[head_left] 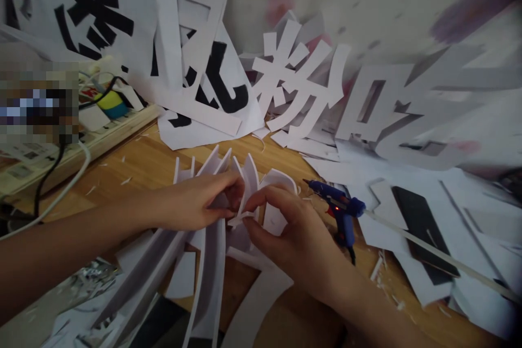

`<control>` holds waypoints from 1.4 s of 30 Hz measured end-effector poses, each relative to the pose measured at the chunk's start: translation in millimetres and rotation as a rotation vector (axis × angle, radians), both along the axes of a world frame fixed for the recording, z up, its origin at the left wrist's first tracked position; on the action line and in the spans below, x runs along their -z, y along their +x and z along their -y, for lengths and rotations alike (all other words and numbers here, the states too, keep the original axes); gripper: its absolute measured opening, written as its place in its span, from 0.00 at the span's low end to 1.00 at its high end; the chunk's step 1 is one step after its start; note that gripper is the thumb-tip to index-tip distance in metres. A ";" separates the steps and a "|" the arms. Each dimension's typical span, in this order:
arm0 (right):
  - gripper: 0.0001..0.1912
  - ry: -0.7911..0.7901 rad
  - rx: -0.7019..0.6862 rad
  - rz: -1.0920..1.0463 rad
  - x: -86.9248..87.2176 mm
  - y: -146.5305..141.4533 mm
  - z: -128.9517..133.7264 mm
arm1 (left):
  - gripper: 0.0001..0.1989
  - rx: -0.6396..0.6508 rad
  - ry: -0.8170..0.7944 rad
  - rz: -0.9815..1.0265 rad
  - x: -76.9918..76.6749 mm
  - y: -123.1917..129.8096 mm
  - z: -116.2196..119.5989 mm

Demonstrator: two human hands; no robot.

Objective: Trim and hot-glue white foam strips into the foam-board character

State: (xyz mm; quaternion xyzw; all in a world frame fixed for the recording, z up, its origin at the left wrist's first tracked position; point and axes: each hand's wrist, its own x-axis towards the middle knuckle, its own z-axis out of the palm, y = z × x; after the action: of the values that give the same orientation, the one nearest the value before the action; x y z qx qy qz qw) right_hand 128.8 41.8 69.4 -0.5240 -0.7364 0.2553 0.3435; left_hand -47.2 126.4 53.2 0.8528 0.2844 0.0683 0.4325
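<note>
A hollow white foam-board character [212,277] lies on the table in front of me, with thin strips standing on edge as its side walls. Over its middle, my left hand [206,198] curls with thumb and fingers closed around a piece of its white walls. My right hand [287,225] pinches the end of a narrow white strip [241,219] between thumb and forefinger, close to the left fingertips. Exactly where this strip touches the character is partly hidden by the fingers. Curved upright walls [249,171] rise just behind both hands.
A blue glue gun [340,206] with a lit red light and a long glue stick [432,250] lies to the right. Finished white characters [304,76] lean at the back. A black slab [424,228] rests on paper. Power strips and cables [87,157] run along the left.
</note>
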 end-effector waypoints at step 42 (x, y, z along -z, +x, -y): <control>0.09 0.020 -0.072 0.228 40.1 -16.5 -5.0 | 0.16 -0.059 0.009 0.028 6.3 -3.9 6.1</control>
State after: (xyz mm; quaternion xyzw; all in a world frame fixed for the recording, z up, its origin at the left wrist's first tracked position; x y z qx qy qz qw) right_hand 112.3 46.8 29.3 -0.5192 -0.7917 0.1987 0.2533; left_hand -51.1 120.3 46.8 0.8451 0.3031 0.0941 0.4303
